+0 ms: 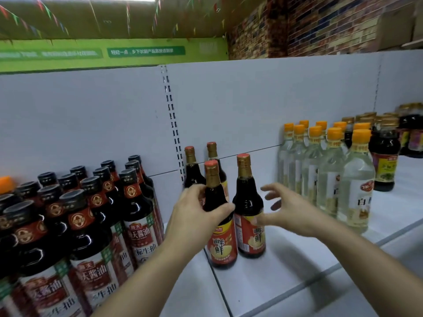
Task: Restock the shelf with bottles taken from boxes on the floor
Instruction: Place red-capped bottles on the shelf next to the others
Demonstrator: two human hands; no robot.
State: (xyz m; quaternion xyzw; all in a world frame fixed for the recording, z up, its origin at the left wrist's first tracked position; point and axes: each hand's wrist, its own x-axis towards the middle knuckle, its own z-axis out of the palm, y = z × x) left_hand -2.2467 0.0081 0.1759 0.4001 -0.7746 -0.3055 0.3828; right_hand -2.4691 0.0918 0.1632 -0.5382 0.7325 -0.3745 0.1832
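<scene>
Standing on the shelf [274, 282], a dark bottle [220, 239] within curled left fingers [194, 191].

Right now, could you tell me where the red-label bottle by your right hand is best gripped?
Probably wrap the dark shoulder of the red-label bottle, just below its gold neck, coming from its right. It stands upright, the right hand is open on that side, and the neighbouring bottle held by the left hand crowds its left.
</scene>
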